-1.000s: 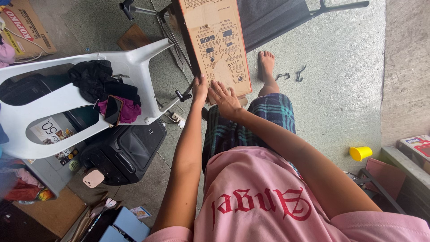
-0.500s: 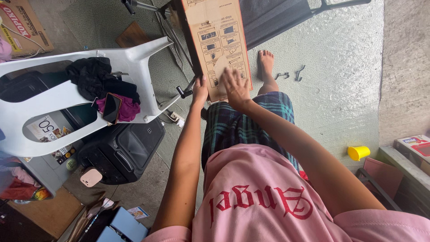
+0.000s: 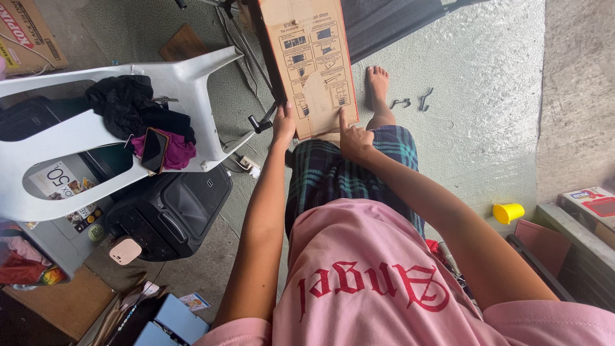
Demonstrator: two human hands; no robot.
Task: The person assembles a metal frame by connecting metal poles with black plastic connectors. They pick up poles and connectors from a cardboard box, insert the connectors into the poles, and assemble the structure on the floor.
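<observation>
the right hand (image 3: 354, 140) has lifted its palm, now one finger presses the cardboard box (image 3: 307, 61); the left hand (image 3: 283, 125) still grips its edge.

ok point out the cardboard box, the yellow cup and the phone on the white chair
cardboard box (image 3: 307, 57), head view, on its printed face
yellow cup (image 3: 508, 212), head view, on its side wall
phone (image 3: 154, 148), head view, on its dark screen
</observation>
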